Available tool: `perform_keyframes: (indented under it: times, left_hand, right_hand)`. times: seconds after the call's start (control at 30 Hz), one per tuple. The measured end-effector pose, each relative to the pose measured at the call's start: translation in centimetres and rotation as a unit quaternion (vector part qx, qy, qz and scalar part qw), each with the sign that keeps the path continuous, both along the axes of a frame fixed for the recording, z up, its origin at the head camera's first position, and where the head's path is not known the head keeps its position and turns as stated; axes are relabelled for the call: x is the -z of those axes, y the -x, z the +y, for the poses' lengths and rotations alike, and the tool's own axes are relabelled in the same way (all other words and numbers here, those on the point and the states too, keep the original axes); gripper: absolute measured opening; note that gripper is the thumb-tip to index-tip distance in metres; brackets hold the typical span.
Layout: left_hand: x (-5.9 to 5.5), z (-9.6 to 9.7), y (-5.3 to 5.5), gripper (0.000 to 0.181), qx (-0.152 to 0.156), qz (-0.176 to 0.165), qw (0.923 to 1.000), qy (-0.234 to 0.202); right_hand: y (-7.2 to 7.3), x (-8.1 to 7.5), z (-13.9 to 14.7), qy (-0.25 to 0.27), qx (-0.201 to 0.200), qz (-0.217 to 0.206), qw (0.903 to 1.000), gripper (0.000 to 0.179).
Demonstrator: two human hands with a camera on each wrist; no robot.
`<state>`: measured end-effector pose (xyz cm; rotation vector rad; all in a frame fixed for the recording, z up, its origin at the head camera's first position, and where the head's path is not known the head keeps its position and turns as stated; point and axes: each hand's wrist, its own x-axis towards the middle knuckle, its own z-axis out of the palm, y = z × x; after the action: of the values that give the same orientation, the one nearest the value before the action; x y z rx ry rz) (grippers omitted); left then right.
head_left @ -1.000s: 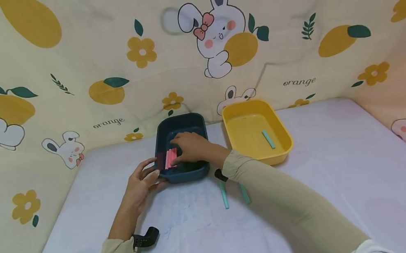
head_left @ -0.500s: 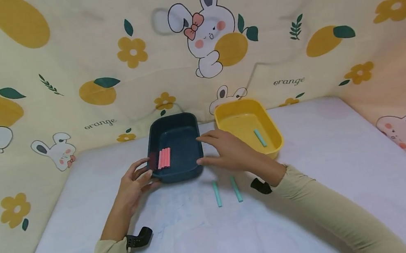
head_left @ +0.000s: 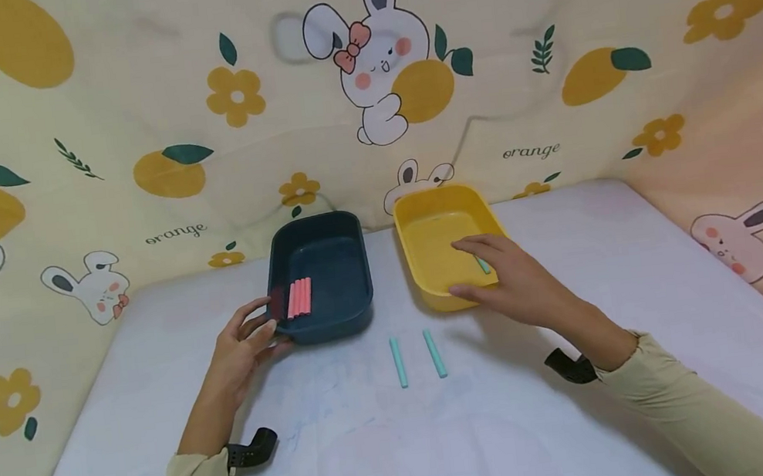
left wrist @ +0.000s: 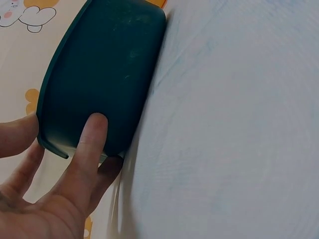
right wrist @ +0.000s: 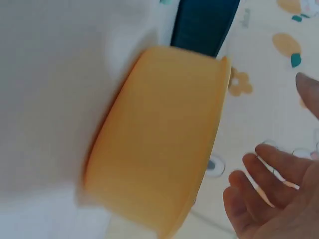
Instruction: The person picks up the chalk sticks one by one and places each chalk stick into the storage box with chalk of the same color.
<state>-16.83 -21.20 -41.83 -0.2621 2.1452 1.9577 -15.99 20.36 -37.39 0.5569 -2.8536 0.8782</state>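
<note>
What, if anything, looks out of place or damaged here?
Two green sticks lie loose on the table, while another green stick is in the yellow tray and the pink sticks lie together in the blue tray, so those two look stray. Faint blue smudges mark the table. Nothing looks broken.

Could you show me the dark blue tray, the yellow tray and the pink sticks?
Dark blue tray (head_left: 338,277), head view: bare floor inside it.
Yellow tray (head_left: 433,252), head view: bare floor inside it.
Pink sticks (head_left: 299,298), head view: middle of the row.
</note>
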Motion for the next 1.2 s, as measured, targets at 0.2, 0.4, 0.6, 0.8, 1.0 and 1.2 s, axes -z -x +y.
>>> perform_keyframes:
  times: [0.2,0.4,0.6,0.8,1.0,1.2]
  left_hand:
    - [-0.2,0.1,0.0,0.057,0.007,0.0,1.0,0.003]
    - [-0.3,0.0,0.1,0.057,0.011,0.005,0.9999,0.008]
    - [-0.2,0.0,0.0,0.058,0.006,-0.002,0.9999,0.009]
    - [-0.1,0.0,0.0,0.057,0.007,0.005,1.0,0.004]
    - [-0.2,0.0,0.2,0.057,0.004,0.009,0.9992,0.039]
    - [-1.0,0.1,0.2,0.057,0.006,0.029,0.9926,0.118]
  right_hand:
    - [-0.1,0.0,2.2,-0.017,0.054,-0.005,0.9984,0.08]
    - [0.7,0.5,3.5,-0.018,0.072,-0.037,0.9966,0.087]
    - [1.9,1.5,3.9,-0.027,0.092,-0.104,0.9899,0.108]
    - [2.6,2.1,4.4,-0.013,0.093,-0.14,0.9856,0.118]
    - [2.7,2.0,4.9,-0.009,0.098,-0.171,0.9803,0.118]
    - [2.7,1.7,5.1,-0.018,0.108,-0.184,0.9769,0.121]
